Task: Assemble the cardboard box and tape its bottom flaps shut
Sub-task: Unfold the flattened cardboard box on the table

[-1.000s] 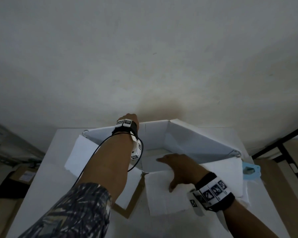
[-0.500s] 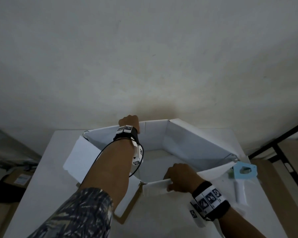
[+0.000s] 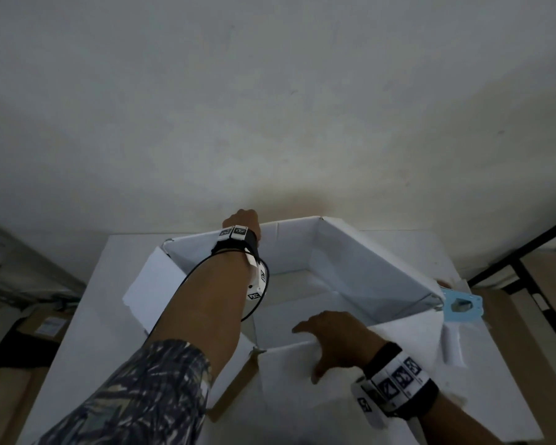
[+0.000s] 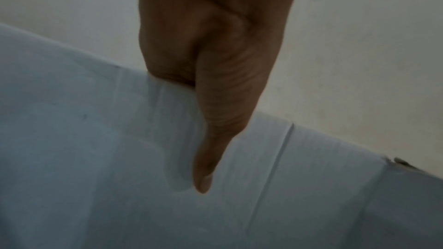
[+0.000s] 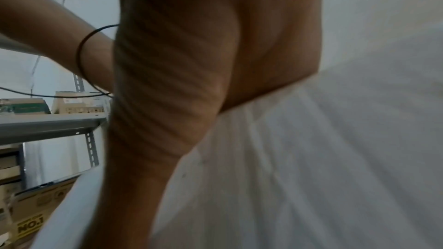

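Thumb and fingers working a white carton's flaps, taping not yet begun.

Thumb (image 4: 206, 139) of the left hand (image 3: 243, 218) lies flat down the inside of the far wall at upper centre of the head view, the fingers hidden behind, so it pinches that top edge. The right hand (image 3: 336, 340), fingers spread and straight, presses the near flap (image 3: 289, 380) at lower centre. The cardboard box (image 3: 366, 271) stands opened out on the white table (image 3: 87, 332), a side flap splayed at left. A blue tape dispenser (image 3: 461, 305) lies just beside its right corner. Judged: this is the flap-folding step; next the flaps must be brought flat and held while one hand fetches the dispenser.
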